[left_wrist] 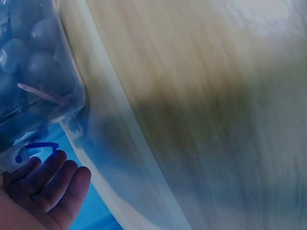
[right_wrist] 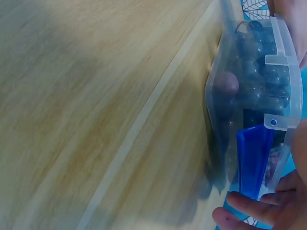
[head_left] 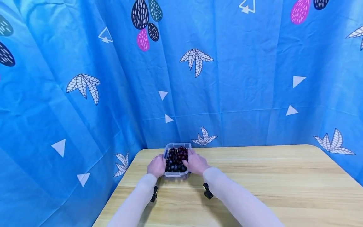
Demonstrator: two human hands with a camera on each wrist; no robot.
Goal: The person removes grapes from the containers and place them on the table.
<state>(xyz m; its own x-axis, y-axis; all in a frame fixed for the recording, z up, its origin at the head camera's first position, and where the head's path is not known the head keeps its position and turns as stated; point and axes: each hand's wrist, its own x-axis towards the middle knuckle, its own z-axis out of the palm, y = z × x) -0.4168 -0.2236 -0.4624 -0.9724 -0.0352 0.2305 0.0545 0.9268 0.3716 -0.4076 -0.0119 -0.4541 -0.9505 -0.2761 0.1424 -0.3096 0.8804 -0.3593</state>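
A clear plastic food container (head_left: 176, 177) without a lid stands at the far left of the table, full of dark grapes (head_left: 175, 159). My left hand (head_left: 157, 166) grips its left side, fingers spread along the outer wall by a blue clip (left_wrist: 44, 145) in the left wrist view. On the opposite side my right hand (head_left: 196, 162) holds the wall, its thumb over the rim. The right wrist view shows another blue clip (right_wrist: 254, 160) hanging down the container's side, with the right fingers beside it.
The light wood table (head_left: 269, 183) extends far to the right. A blue patterned curtain (head_left: 241, 78) hangs behind its back edge and along the left side. Black wrist cameras (head_left: 208, 191) sit under both white sleeves (head_left: 238, 198).
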